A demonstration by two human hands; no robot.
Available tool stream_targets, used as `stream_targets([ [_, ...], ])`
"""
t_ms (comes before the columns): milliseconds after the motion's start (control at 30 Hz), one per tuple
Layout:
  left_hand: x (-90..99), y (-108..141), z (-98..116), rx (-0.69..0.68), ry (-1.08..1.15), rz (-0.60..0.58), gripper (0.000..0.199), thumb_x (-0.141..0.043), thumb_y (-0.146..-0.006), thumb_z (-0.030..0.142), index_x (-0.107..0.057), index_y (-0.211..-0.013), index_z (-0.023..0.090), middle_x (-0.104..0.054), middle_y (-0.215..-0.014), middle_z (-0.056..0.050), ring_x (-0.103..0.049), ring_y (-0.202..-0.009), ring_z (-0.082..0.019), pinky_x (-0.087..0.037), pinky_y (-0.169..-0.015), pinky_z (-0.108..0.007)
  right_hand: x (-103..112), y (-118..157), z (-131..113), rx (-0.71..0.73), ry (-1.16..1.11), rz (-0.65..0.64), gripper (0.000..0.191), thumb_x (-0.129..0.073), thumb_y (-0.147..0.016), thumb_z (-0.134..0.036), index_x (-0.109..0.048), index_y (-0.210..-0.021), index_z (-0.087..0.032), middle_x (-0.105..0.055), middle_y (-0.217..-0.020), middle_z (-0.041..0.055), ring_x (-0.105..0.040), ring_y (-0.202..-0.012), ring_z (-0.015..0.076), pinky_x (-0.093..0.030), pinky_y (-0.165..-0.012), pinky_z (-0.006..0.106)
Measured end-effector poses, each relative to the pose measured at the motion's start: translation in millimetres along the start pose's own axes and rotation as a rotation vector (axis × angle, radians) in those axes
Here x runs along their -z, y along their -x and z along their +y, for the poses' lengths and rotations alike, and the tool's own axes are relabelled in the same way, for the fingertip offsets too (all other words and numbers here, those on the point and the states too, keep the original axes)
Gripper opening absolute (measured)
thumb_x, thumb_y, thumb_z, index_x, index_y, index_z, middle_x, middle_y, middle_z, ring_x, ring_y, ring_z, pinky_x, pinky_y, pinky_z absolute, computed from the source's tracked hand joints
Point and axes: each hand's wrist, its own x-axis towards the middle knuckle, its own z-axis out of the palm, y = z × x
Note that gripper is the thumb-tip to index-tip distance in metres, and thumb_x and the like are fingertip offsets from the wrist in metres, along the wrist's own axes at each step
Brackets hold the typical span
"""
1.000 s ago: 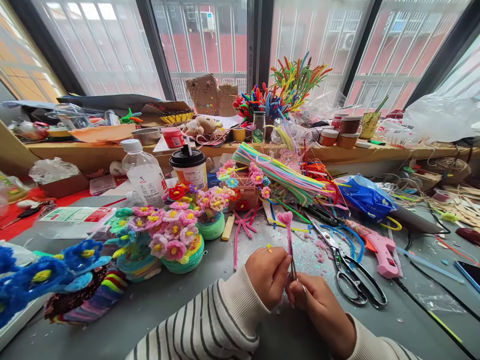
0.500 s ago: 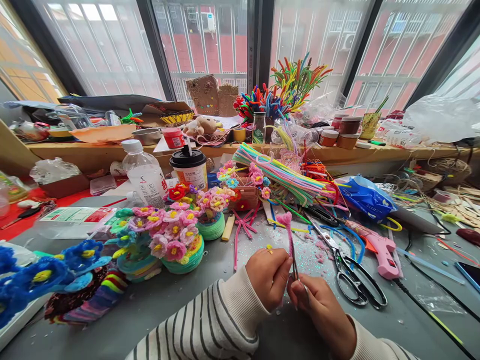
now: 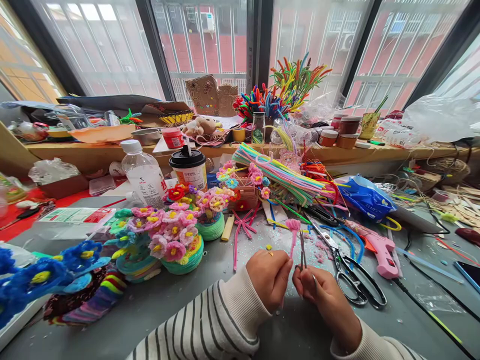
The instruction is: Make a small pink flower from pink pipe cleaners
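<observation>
My left hand (image 3: 268, 277) is closed around the stem of a pink fuzzy piece (image 3: 293, 227), whose curled head points up above the fist; a short pink end shows below. My right hand (image 3: 318, 290) grips small metal scissors (image 3: 303, 250), blades pointing up, just right of the pink stem with a narrow gap between. Pink fluff scraps (image 3: 319, 250) and glitter lie behind the hands. Large black-handled scissors (image 3: 350, 277) rest on the grey table (image 3: 221, 320), to the right of my right hand.
Fuzzy flower pots (image 3: 183, 260) and blue flowers (image 3: 41, 275) stand at left. A bottle (image 3: 142, 172) and lidded cup (image 3: 188, 170) are behind them. Pastel stems (image 3: 281, 175) lie at centre back. A pink glue gun (image 3: 384, 255) with its cord is at right.
The small scissors and my right hand have shifted right, away from the pink stem. The pink piece has tilted slightly right and its head now looks wider.
</observation>
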Motion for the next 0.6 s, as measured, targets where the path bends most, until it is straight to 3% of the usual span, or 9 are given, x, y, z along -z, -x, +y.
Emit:
stream_targets([
  [233, 0.6, 0.5, -0.8, 0.041, -0.004, 0.091, 0.022, -0.027, -0.079, 0.019, -0.041, -0.061, 0.018, -0.048, -0.053, 0.000, -0.043, -0.051, -0.012, -0.033, -0.051, -0.024, -2.4, 1.4, -2.9, 0.040, 0.089, -0.060, 0.056, -0.021, -0.070, -0.064, -0.041, -0.051, -0.016, -0.031, -0.048, -0.0040, -0.028, -0.045, 0.0085, -0.022, -0.041, 0.021],
  [400, 1.2, 0.2, 0.7, -0.004, 0.012, 0.038, 0.022, -0.029, -0.078, 0.020, -0.041, -0.060, 0.018, -0.049, -0.054, -0.001, -0.043, -0.052, -0.011, -0.033, -0.052, -0.024, -2.6, 1.5, -6.5, 0.113, 0.142, -0.109, 0.055, -0.021, -0.072, -0.062, -0.042, -0.052, -0.016, -0.034, -0.048, -0.0036, -0.031, -0.045, 0.0086, -0.026, -0.043, 0.020],
  [600, 2.5, -0.4, 1.7, -0.002, -0.003, 0.016, 0.023, -0.028, -0.079, 0.020, -0.040, -0.059, 0.018, -0.048, -0.054, -0.001, -0.044, -0.052, -0.011, -0.033, -0.053, -0.023, -5.8, 2.5, -1.7, 0.076, 0.230, -0.044, 0.053, -0.024, -0.073, -0.059, -0.040, -0.046, -0.016, -0.036, -0.044, -0.0032, -0.034, -0.044, 0.0088, -0.026, -0.042, 0.021],
])
